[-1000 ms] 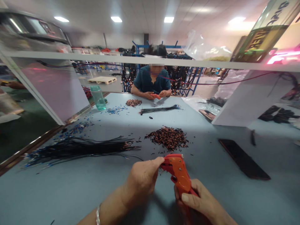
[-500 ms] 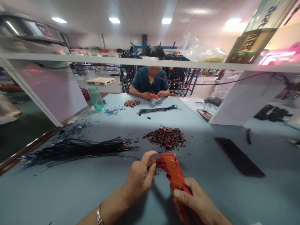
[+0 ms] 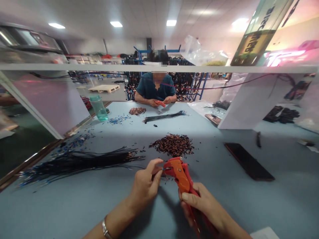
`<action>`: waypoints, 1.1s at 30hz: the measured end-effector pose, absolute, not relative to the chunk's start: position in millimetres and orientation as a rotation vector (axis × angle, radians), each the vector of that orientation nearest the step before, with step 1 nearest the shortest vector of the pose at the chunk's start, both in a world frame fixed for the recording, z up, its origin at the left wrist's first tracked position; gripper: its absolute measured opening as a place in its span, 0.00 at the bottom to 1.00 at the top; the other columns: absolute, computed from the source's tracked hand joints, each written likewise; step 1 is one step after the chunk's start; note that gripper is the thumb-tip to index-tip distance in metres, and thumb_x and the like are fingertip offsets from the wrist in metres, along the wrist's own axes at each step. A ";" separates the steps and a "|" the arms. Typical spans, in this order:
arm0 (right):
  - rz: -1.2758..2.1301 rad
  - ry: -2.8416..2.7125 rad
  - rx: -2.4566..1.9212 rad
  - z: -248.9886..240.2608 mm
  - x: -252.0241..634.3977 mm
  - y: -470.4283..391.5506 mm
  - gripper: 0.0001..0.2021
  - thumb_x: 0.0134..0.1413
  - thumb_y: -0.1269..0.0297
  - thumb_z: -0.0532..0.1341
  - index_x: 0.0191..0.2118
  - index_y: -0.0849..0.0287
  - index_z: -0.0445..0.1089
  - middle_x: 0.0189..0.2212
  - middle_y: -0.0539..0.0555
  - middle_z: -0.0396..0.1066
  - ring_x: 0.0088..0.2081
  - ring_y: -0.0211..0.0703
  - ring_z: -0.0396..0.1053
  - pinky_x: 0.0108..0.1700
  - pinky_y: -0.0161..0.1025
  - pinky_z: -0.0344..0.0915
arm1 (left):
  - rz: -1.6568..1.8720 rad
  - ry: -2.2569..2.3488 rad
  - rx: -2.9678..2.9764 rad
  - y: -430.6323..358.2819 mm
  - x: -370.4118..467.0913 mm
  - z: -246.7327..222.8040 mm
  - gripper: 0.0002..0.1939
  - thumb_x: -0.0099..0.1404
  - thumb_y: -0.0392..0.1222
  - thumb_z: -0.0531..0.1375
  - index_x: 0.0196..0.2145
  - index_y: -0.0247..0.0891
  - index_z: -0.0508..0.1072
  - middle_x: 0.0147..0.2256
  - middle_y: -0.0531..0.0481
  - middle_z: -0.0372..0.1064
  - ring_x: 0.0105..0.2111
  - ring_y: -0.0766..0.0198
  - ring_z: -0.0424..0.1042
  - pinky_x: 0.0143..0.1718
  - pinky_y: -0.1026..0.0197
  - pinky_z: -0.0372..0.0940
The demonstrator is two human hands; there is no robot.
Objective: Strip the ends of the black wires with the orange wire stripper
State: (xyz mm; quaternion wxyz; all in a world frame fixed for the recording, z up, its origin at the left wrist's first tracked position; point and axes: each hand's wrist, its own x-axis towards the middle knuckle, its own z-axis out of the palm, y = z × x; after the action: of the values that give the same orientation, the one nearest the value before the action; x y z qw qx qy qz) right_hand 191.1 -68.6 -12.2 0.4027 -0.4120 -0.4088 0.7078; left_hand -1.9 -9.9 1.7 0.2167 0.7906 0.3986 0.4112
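Observation:
My right hand (image 3: 203,202) is wrapped round the handles of a red and orange wire stripper (image 3: 181,176), its head tilted up and to the left. My left hand (image 3: 146,182) pinches a thin wire (image 3: 163,169) between thumb and forefinger; a bluish bit of it shows at the mouth of the stripper's jaws. How far the wire goes into the jaws I cannot tell. Left of my hands lies a bundle of black wires (image 3: 92,161) with blue ends. Just beyond the stripper is a heap of small black and copper-coloured pieces (image 3: 173,144).
Across the table (image 3: 214,212) a person (image 3: 156,88) holds a similar red tool. A smaller wire bundle (image 3: 164,116), a green bottle (image 3: 99,108) and scattered blue bits (image 3: 79,139) lie farther off. A dark phone (image 3: 249,161) is on the right. A white shelf (image 3: 119,67) spans overhead.
My view has shifted slightly, so the scene sits a little farther left. A bluish bit of wire now shows between my left fingertips and the jaws. Both hands keep their grips.

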 end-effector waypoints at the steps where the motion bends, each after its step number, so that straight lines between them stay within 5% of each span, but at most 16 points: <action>1: 1.809 -1.013 -1.032 -12.1 192.4 -68.6 0.24 0.41 0.43 0.70 0.26 0.61 0.64 0.14 0.47 0.65 0.13 0.34 0.63 0.15 0.28 0.58 | 1.137 1.118 2.178 -9.9 -2.1 2.0 0.12 0.68 0.35 0.52 0.49 0.42 0.63 0.28 0.56 0.78 0.20 0.68 0.72 0.25 0.67 0.64; 24: 1.849 -0.929 -0.874 -4.1 203.2 -69.1 0.20 0.47 0.52 0.71 0.39 0.64 0.71 0.28 0.53 0.73 0.28 0.41 0.73 0.33 0.36 0.69 | 1.117 1.122 1.737 -8.3 1.3 4.1 0.08 0.66 0.43 0.55 0.37 0.38 0.71 0.26 0.52 0.76 0.17 0.69 0.69 0.21 0.66 0.66; 33: 1.854 -0.976 -0.915 -12.2 204.2 -63.6 0.24 0.46 0.50 0.70 0.40 0.64 0.70 0.30 0.55 0.73 0.28 0.42 0.74 0.29 0.37 0.70 | 1.001 1.012 1.382 -11.7 7.7 7.7 0.11 0.63 0.47 0.57 0.37 0.36 0.69 0.26 0.53 0.73 0.17 0.70 0.67 0.21 0.65 0.63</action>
State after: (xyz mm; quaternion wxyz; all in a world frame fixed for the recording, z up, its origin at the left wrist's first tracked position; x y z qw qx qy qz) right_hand 204.2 -63.6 -12.2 0.4147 -0.3640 -0.3883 0.7381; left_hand 7.7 -11.7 7.7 0.5469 0.5833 0.4269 0.4223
